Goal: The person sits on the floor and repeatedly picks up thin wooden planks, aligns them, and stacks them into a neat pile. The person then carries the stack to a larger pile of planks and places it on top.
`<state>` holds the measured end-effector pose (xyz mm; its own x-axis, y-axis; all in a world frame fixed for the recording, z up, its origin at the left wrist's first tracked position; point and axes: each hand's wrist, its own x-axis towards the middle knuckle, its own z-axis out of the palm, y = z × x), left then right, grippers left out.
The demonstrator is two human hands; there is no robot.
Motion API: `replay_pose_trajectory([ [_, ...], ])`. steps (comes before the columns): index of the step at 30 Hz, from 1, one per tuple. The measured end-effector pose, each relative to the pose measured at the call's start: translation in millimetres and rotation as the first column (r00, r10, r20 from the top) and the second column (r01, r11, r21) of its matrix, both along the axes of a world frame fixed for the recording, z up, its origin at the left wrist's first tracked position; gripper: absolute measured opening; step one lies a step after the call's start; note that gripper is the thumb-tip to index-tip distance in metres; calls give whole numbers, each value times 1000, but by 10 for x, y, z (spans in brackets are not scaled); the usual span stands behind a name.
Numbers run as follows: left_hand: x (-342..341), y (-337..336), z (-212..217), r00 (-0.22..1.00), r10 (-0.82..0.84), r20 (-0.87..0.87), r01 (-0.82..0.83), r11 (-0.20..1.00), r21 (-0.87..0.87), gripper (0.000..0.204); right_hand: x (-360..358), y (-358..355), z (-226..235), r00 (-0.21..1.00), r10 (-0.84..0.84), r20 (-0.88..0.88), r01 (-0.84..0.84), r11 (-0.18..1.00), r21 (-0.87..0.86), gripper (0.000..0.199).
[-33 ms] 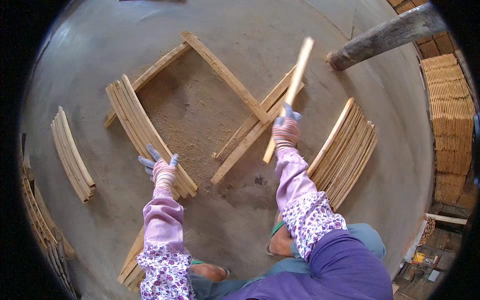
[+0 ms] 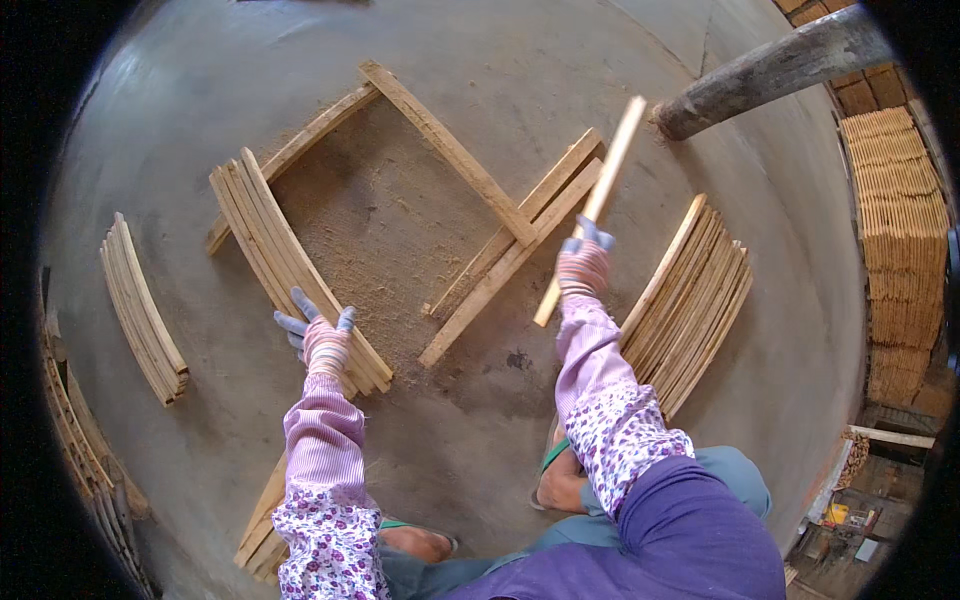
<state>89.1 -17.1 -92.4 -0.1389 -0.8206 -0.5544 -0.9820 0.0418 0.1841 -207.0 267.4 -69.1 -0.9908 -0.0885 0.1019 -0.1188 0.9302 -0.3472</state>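
My left hand (image 2: pixel 325 342), in a striped glove with grey-blue fingertips, rests with its fingers spread on the near end of a stack of wooden strips (image 2: pixel 275 240). My right hand (image 2: pixel 584 262), gloved the same way, is closed round a single pale wooden strip (image 2: pixel 617 160). That strip slants up and away to the right, above the floor. Just left of it, two wooden battens (image 2: pixel 515 260) lie nearly side by side, and a longer batten (image 2: pixel 445 150) meets them at an angle. Another batten (image 2: pixel 312 135) runs under the far end of the stack.
A larger bundle of strips (image 2: pixel 690 300) lies right of my right arm, and a small bundle (image 2: pixel 143 310) lies far left. More strips (image 2: pixel 265 525) show beside my left forearm. A round post (image 2: pixel 770 75) stands at the upper right. Sawdust (image 2: pixel 370 230) covers the floor between the battens.
My right hand has shifted slightly to the right with the strip, and the strip's far tip has come nearer and to the right. My left hand stays on the stack.
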Motion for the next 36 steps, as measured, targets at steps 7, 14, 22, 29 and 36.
replay_pose_trajectory([
  [7,74,-17,-55,1000,10,-25,-11,1000,-29,120,-141,1187,-150,903,-423,77,325,789,521,34],
  [14,6,15,-59,1000,-22,-2,22,999,-46,121,-278,372,-178,971,198,-133,-138,921,364,56],
  [22,-4,-27,156,998,18,58,-20,999,42,120,-246,-1402,4,822,461,334,-506,861,57,61],
  [29,26,-39,195,998,10,62,-13,998,56,119,101,-1153,93,262,761,593,437,455,-776,50],
  [36,24,-38,172,1000,9,4,-9,997,71,121,514,-1132,-49,249,763,596,529,408,-744,49],
])
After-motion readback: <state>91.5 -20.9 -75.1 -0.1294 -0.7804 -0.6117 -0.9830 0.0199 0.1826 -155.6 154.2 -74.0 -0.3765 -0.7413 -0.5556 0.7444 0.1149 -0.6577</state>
